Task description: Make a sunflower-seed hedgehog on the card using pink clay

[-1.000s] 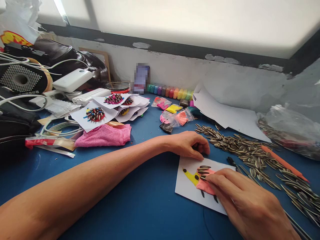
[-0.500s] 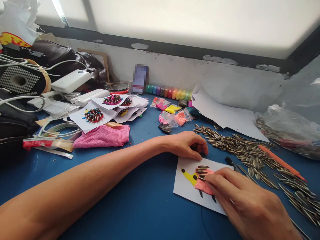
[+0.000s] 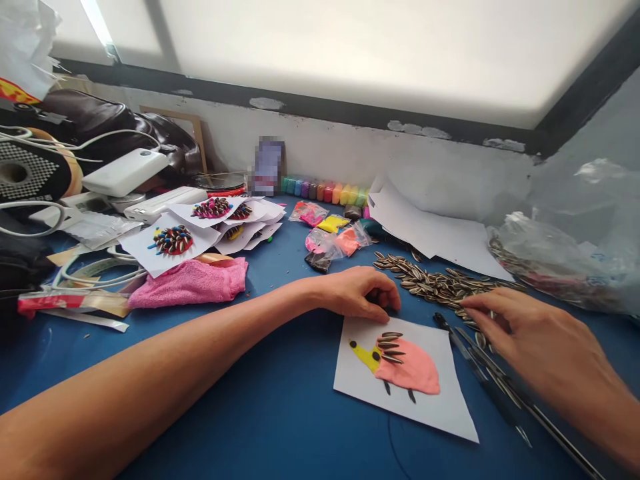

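A white paper card lies on the blue table, bearing a flat clay hedgehog with a pink body, yellow head and black legs. Several striped sunflower seeds stick in the body just behind the head. My left hand rests at the card's top edge, fingers loosely curled, thumb apart, holding nothing. Over the loose pile of sunflower seeds, my right hand has thumb and forefinger pinched together on a seed at the pile's near edge; the fingertips partly hide it.
Tweezers and a dark pen-like tool lie right of the card. Clay packets, paper sheets and a seed bag are behind. Finished seed-covered cards and a pink cloth lie left.
My right hand has left the pink clay body and moved right and away to the seed pile, uncovering the card. My left hand stays at the card's edge. The view has shifted slightly.
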The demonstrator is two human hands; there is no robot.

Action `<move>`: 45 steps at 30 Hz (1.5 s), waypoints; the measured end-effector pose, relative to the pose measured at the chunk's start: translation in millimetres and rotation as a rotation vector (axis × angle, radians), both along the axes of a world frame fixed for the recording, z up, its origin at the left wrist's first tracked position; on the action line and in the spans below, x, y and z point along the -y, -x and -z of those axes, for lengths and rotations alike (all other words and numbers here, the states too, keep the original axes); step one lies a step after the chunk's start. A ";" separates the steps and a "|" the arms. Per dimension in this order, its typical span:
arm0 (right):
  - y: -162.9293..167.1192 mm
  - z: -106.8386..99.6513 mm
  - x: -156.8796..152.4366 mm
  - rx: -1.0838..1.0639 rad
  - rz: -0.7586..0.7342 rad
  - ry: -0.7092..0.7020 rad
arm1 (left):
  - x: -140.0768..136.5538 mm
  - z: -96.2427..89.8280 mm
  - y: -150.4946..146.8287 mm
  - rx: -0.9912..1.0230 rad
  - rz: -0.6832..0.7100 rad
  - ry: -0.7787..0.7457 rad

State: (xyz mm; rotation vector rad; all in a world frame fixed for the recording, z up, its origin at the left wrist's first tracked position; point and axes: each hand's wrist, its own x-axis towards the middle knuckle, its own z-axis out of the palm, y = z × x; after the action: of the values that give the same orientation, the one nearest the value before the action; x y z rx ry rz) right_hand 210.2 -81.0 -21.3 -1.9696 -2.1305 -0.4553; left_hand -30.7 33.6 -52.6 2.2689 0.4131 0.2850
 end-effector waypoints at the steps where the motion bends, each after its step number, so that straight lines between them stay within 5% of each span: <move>1: -1.8 1.1 -3.7 -0.002 -0.016 0.016 | 0.0 0.5 -0.1 0.005 0.000 0.002; 16: -4.6 15.3 -32.9 0.021 -0.143 0.050 | -0.4 1.2 0.0 0.009 -0.002 0.000; 24: 12.0 -16.1 1.8 -0.230 -0.113 0.023 | -1.0 0.0 1.3 0.008 0.008 -0.005; 30: 35.6 -5.5 38.9 -0.507 -0.311 0.127 | -1.3 1.8 0.3 0.013 0.014 -0.009; 37: 62.9 8.4 47.8 -0.420 -0.534 0.131 | -2.3 4.6 0.5 0.022 0.022 -0.026; 45: 74.6 16.7 50.5 -0.374 -0.553 0.072 | -4.0 5.6 0.4 0.035 0.032 -0.031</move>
State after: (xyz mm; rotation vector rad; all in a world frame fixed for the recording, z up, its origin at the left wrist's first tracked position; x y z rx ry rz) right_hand 135.6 -131.6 -38.0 -1.2706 -2.3151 0.0810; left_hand -31.1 37.6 -58.2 2.2949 0.3553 0.3164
